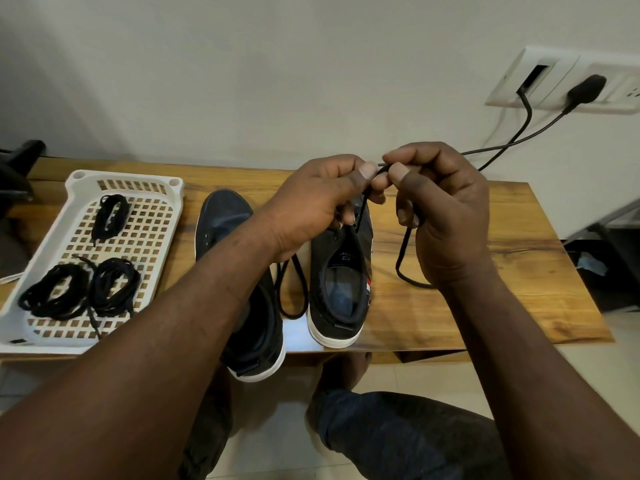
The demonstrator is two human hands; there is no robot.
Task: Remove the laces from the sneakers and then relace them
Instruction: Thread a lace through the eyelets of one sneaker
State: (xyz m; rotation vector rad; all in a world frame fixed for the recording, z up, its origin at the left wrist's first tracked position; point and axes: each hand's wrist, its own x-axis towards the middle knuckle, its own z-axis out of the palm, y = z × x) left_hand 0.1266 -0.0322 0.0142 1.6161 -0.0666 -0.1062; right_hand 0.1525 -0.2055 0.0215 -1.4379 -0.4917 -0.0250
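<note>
Both left hand (311, 206) and right hand (446, 220) pinch one lace (402, 251) between fingers above a sneaker (341, 292), apparently to thread it.

Glossy wood-grain table (485, 265), white perforated plastic tray (45, 244), matt dark cloth sneakers (341, 271).

Bare wood is lying open at the table's (540, 271) right end, while a tray (128, 177) is filling the left end, a left sneaker (221, 220) and a right sneaker (334, 317) are crowding the middle, a lace (307, 292) is looping between them, and cables (519, 133) are hanging over the back edge.
</note>
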